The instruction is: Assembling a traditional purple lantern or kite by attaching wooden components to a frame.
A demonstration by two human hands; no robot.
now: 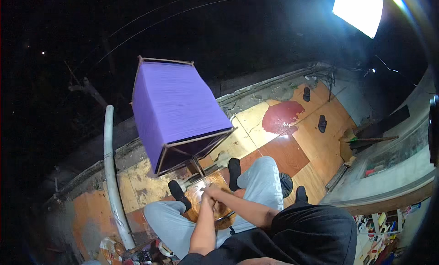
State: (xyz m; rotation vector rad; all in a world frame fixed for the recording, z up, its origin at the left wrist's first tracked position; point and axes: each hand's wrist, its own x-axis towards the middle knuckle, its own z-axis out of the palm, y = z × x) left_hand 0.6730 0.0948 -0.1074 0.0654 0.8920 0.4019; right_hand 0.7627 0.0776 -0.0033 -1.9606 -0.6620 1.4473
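Observation:
A large box-shaped reel [178,103], wound with what looks like fine purple thread on a thin wooden frame, tilts up and to the left in front of me. Its slim handle [197,166] runs down from the near end between my knees. Closed around the handle's lower part are my right hand [214,191] and, just below and partly covered by it, my left hand [207,198]. My forearms cross in toward each other there. Beneath the hands is a rounded golden-brown patterned surface [194,210], mostly hidden.
Grey-trousered legs spread around the hands. A pale pipe [109,164] rises at left. A low ledge [270,80] edges the patchwork floor, with loose dark footwear [322,123] on it. Black cloth [315,226] covers the lower right. A bright lamp [359,11] shines above.

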